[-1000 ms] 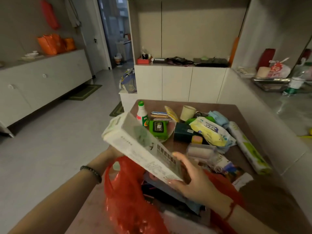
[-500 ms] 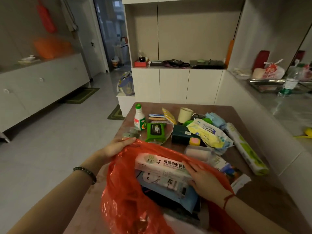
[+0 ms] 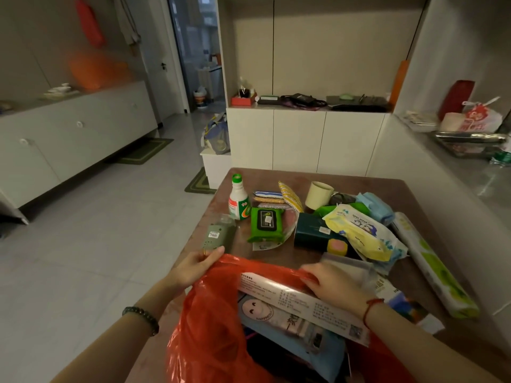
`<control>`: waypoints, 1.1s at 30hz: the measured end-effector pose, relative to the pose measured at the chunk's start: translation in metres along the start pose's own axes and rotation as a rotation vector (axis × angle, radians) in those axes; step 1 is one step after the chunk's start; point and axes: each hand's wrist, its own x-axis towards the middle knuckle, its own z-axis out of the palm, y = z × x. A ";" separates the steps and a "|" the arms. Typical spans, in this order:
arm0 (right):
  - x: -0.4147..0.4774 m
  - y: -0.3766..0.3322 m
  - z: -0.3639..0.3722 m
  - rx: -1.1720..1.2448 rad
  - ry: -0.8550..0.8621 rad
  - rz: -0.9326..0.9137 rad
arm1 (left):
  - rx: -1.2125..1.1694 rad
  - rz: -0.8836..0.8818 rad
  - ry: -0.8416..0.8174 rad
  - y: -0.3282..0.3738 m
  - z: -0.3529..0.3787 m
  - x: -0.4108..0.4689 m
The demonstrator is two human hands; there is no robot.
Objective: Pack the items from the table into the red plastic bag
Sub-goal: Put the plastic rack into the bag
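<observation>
The red plastic bag (image 3: 210,322) stands open at the near edge of the brown table (image 3: 359,182). My left hand (image 3: 197,266) pinches its far-left rim. A long white box (image 3: 301,302) lies across the bag's mouth on a blue smiley-face pack (image 3: 262,310). My right hand (image 3: 336,286) lies palm down over the box's far edge at the rim, its grip hidden. Beyond lie a green-capped bottle (image 3: 239,201), a green wipes pack (image 3: 266,225), a grey-green pack (image 3: 218,234), a beige cup (image 3: 319,194), a dark teal box (image 3: 312,230), a yellow-white wipes pack (image 3: 359,230) and a green-white roll (image 3: 434,266).
A translucent container (image 3: 352,268) sits just past my right hand. White cabinets (image 3: 298,139) stand behind the table, and a counter with a metal tray (image 3: 467,139) runs along the right. Tiled floor (image 3: 96,230) opens to the left.
The white box went from being held up over the bag to lying inside its mouth. My left hand moved to the bag's rim, and my right hand slid to the box's far edge.
</observation>
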 end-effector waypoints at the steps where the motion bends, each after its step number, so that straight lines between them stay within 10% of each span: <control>1: 0.005 0.002 0.000 0.026 0.003 0.009 | 0.003 -0.006 0.017 -0.005 0.000 0.006; 21: 0.059 0.032 0.003 0.244 -0.055 0.029 | 0.379 -0.236 0.294 -0.068 0.004 0.115; 28: 0.013 0.036 -0.023 0.135 -0.182 0.112 | -0.115 0.158 0.397 0.012 -0.046 0.040; 33: -0.020 0.053 -0.025 -0.012 -0.040 0.199 | -0.226 0.547 0.065 0.085 -0.029 -0.042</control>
